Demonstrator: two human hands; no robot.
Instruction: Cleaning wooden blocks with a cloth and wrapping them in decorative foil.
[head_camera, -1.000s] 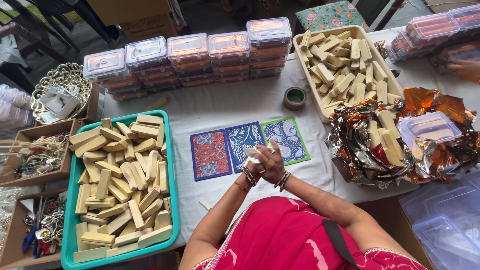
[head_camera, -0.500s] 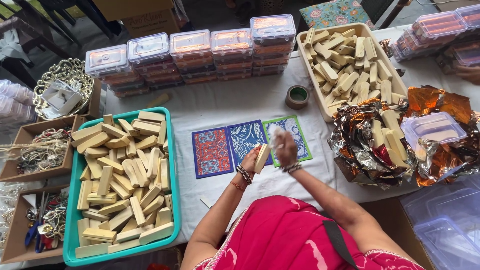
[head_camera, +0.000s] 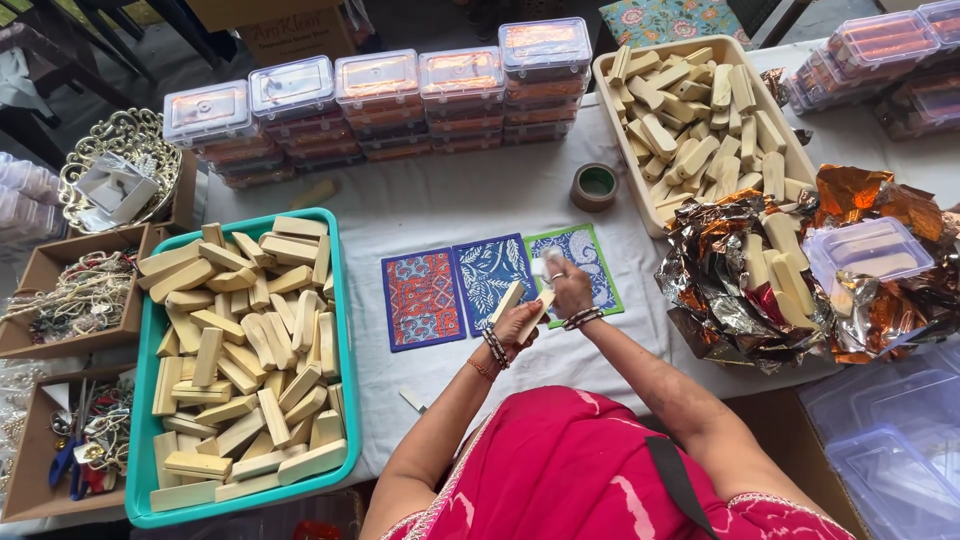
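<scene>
Our left hand (head_camera: 515, 322) fingers clasp a block (head_camera: 508, 299) over the counter (head_camera: 450, 200), its long axis pointing to 1 o'clock. At 2 o'clock, our right hand (head_camera: 570, 290) fingers pinch a cloth (head_camera: 548, 265).

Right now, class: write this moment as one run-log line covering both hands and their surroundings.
left hand: holds pale block | right hand: holds small white piece | beneath: three patterned cards | beside: teal tray of blocks
</scene>
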